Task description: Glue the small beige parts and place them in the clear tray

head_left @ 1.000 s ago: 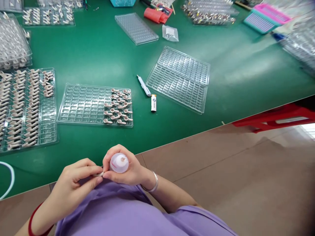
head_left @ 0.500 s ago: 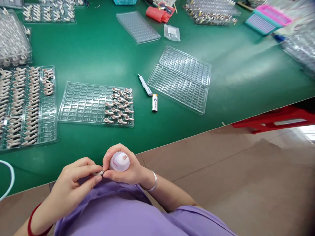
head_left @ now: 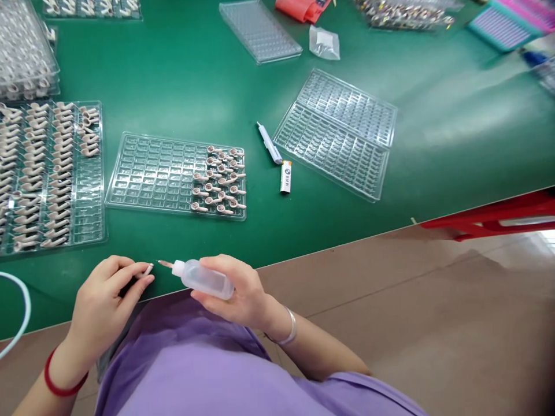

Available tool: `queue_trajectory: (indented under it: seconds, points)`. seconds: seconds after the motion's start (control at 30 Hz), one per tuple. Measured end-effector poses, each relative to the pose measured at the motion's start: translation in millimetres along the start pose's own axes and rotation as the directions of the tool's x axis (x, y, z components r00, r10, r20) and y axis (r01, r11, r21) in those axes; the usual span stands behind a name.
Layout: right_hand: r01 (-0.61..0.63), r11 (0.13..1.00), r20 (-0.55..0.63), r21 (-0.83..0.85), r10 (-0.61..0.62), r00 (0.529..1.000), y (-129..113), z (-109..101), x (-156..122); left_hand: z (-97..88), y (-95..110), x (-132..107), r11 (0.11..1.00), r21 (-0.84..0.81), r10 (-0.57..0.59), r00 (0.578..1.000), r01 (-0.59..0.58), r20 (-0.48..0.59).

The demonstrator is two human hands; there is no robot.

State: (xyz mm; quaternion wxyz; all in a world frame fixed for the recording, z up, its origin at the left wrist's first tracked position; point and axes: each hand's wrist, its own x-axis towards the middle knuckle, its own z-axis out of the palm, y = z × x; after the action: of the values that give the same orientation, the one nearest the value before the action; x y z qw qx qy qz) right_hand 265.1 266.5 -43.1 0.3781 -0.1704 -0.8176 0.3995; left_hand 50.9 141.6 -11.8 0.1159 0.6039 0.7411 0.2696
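Firstly, around the partly filled tray (head_left: pixel 151 173) many things lie on the green table (head_left: pixel 182 86). To the right of this tray are a pale pen-like tool (head_left: pixel 269 143) and a white lighter (head_left: pixel 285 177), which lie between it and a transparent two-section tray (head_left: pixel 338 136). Farther behind it, to the right, one can see another transparent tray (head_left: pixel 260 32), a small plastic bag (head_left: pixel 324 43) and a red roll (head_left: pixel 302 8), cut by the upper border of the view.

As for containers, the partly filled tray carries small spoon-shaped pieces (head_left: pixel 225 180) at its right end. To its left, a fuller tray (head_left: pixel 89 214) holds similar pieces in close columns, and behind that one stands a stack of trays (head_left: pixel 26 52) with pale pieces.

On the near side of the partly filled tray, the left hand (head_left: pixel 97 300) pinches a small pale piece (head_left: pixel 146 270) between thumb and forefinger; one end comes out beyond the fingertips, and the rest is partly hidden. The right hand (head_left: pixel 243 289) has its fingers wrapped around a translucent bottle (head_left: pixel 206 280), which is tilted sideways. Its thin nozzle (head_left: pixel 165 264) points to the left, near the exposed end of the piece, with a small gap between them.
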Motion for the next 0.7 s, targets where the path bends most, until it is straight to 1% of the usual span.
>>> queue_trajectory:
  seconds: [0.07, 0.13, 0.43, 0.7]
  points:
    - [0.056, 0.998, 0.017, -0.028, -0.056, 0.998, 1.7, -0.3, -0.9, 1.1, -0.5, -0.3, 1.0, 0.0, 0.007, 1.0, -0.007, 0.009]
    - [0.08, 0.996, 0.029, -0.043, -0.079, 0.996, 3.3, -0.5, -1.2, 1.3, -0.5, -0.7, 1.0, 0.001, 0.006, 1.0, -0.006, 0.013]
    - [0.114, 0.986, 0.052, -0.122, -0.109, 0.993, 4.0, 1.3, 1.4, 1.3, 0.8, 0.2, 0.999, 0.021, 0.023, 1.0, -0.023, 0.005]
    - [0.141, 0.979, 0.023, -0.145, -0.139, 0.99, 3.3, 2.0, 2.5, 2.9, -1.4, -0.2, 0.998, 0.036, 0.049, 0.999, -0.049, -0.021]
